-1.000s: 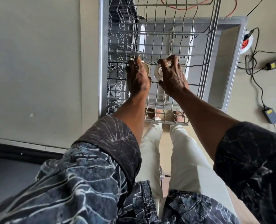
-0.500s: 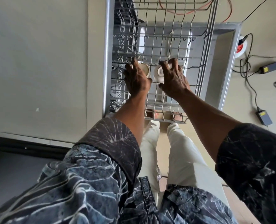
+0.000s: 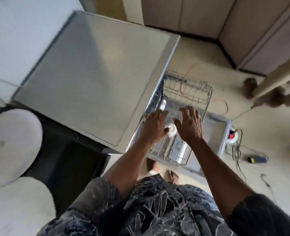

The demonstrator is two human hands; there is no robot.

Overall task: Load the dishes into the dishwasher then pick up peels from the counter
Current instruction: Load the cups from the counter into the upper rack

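The wire dishwasher rack (image 3: 188, 87) is pulled out over the open door (image 3: 225, 133). Both my hands hover over its near half. My left hand (image 3: 155, 126) has bent fingers over the rack wires. A small white cup (image 3: 171, 132) shows right beside its thumb, and blur hides whether the hand grips it. My right hand (image 3: 190, 125) is just right of the cup with fingers spread and relaxed, holding nothing I can see. Any second cup is hidden.
A grey countertop (image 3: 89, 79) lies to the left of the rack. Two pale rounded seats (image 3: 13, 142) stand at the far left. On the floor to the right are a power reel (image 3: 232, 136), cables and a black adapter (image 3: 257, 159). Furniture legs (image 3: 250, 87) stand beyond.
The view has risen and swung back, so the rack looks smaller and the countertop appears. My right hand has let go of its cup and spread its fingers.
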